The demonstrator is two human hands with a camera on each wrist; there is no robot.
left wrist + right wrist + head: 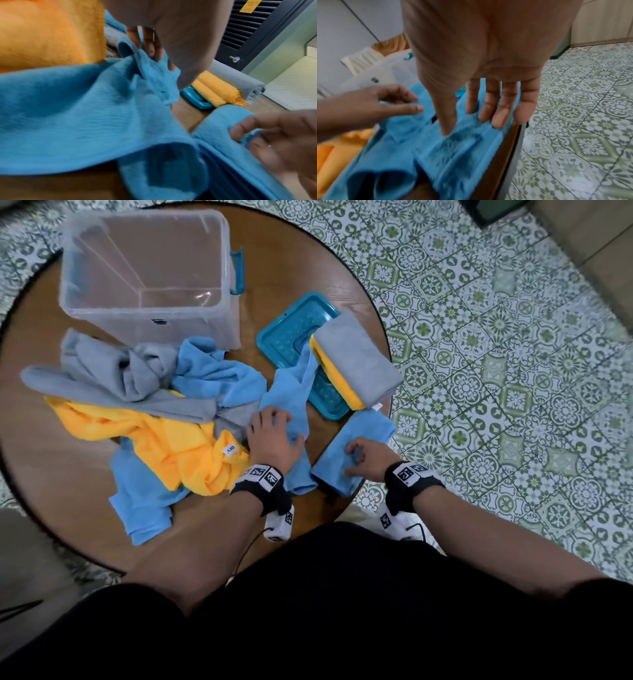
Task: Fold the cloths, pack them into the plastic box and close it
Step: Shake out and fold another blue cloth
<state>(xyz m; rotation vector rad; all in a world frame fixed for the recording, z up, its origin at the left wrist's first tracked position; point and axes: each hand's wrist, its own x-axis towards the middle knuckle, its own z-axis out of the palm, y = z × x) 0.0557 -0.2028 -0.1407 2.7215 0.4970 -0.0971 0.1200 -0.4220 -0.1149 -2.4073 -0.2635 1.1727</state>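
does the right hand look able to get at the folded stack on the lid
Probably yes: the folded stack sits on the teal lid beyond the right hand, nothing between; it must release the folded blue cloth it holds. The left hand grips a loose blue cloth.

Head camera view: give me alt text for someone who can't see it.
A person's left hand grips a loose blue cloth while the right hand touches a folded blue cloth on a round wooden table. Behind them lie a heap of unfolded cloths, an empty clear plastic box, and a teal lid bearing folded grey and yellow cloths.
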